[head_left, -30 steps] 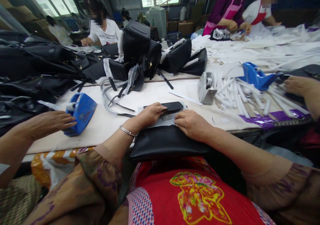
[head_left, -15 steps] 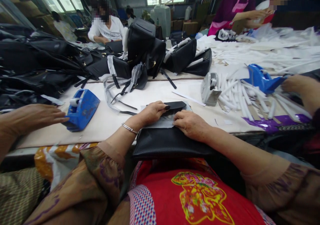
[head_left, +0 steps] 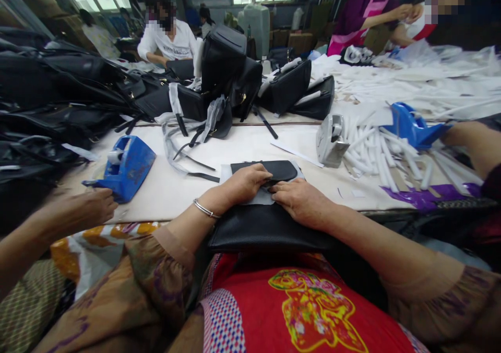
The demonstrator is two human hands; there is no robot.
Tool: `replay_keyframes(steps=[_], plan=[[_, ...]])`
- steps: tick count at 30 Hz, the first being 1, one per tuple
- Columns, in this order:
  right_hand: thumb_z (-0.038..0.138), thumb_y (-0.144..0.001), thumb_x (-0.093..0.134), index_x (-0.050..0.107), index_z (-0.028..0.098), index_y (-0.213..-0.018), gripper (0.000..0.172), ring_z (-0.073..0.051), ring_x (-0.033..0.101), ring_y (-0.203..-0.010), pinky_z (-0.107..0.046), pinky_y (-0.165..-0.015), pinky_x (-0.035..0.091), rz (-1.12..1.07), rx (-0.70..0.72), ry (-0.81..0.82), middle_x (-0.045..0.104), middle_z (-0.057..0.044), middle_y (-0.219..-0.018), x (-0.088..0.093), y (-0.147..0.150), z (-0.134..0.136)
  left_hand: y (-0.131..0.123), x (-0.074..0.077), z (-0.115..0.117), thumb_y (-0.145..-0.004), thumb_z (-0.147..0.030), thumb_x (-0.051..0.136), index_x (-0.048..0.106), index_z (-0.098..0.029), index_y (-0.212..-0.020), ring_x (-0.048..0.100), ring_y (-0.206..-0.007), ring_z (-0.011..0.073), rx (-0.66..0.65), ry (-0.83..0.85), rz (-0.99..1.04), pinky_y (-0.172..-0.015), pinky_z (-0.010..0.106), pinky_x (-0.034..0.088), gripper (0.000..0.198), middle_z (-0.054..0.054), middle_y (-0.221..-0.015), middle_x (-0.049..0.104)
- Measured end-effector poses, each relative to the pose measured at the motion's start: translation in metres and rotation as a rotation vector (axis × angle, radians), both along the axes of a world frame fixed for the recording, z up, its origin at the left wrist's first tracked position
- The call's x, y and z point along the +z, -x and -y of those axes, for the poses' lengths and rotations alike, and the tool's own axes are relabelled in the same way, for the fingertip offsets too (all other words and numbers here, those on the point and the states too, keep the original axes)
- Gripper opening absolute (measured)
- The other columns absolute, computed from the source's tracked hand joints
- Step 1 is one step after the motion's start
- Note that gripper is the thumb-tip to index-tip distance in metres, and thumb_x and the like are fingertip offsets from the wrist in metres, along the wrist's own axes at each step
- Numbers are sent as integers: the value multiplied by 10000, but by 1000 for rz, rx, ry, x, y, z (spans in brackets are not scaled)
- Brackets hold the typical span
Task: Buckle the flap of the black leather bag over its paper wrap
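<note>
A black leather handbag (head_left: 270,227) lies at the table's front edge, its lower end toward my lap. Its black flap (head_left: 284,170) is folded back, with translucent white wrapping (head_left: 256,197) beneath it. My left hand (head_left: 250,181) is closed on the flap's near edge, thumb and fingers pinched. Close beside it, my right hand (head_left: 298,200) has its fingers bent and pressed together at the same edge, against the wrapping and bag. What lies between the fingertips is mostly hidden.
Blue tape dispensers (head_left: 131,167) stand left and right, each near another person's hand. A grey dispenser (head_left: 332,139) stands beside white foam strips (head_left: 385,160). Black bags (head_left: 223,60) are piled at the back and left. Loose straps (head_left: 201,164) lie ahead of my left hand.
The flap now shows more openly, and my hands have come closer together at its near edge. At left, a co-worker's hand has moved down in front of the blue dispenser.
</note>
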State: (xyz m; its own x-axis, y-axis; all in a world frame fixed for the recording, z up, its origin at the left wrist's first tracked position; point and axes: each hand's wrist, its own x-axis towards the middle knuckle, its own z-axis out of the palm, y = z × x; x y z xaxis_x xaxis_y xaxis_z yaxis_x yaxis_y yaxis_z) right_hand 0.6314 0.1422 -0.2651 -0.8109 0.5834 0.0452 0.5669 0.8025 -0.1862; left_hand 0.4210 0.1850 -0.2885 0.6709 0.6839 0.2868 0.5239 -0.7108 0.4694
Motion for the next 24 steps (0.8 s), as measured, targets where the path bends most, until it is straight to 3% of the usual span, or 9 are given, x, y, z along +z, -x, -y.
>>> replay_keyframes(steps=[8,15,24], plan=[[131,-930,471,702,168,-952,235,-206,602,-1022,-346,-826,408,-145,-9,-22,686,-87,-1097,-10,-6,5,2,-10,3,-930,-166,432,652,-170,-1138,626,-1033,188,-56,-21,-38,-909,312,516,303,95,-1113,647],[167,-938,473,717,166,-874,253,-204,502,-825,-336,-766,391,-122,-24,-119,626,-97,-887,-8,-7,7,-1,-8,8,-959,-210,411,644,-215,-1148,593,-1085,207,-31,-24,-137,-963,385,479,301,82,-1151,629],[181,-937,485,723,162,-873,248,-196,472,-802,-326,-745,384,-144,-47,-110,582,-92,-846,-11,-10,6,-8,-6,10,-950,-187,420,633,-224,-1126,563,-1118,240,-11,-42,-230,-969,499,446,279,81,-1172,615]])
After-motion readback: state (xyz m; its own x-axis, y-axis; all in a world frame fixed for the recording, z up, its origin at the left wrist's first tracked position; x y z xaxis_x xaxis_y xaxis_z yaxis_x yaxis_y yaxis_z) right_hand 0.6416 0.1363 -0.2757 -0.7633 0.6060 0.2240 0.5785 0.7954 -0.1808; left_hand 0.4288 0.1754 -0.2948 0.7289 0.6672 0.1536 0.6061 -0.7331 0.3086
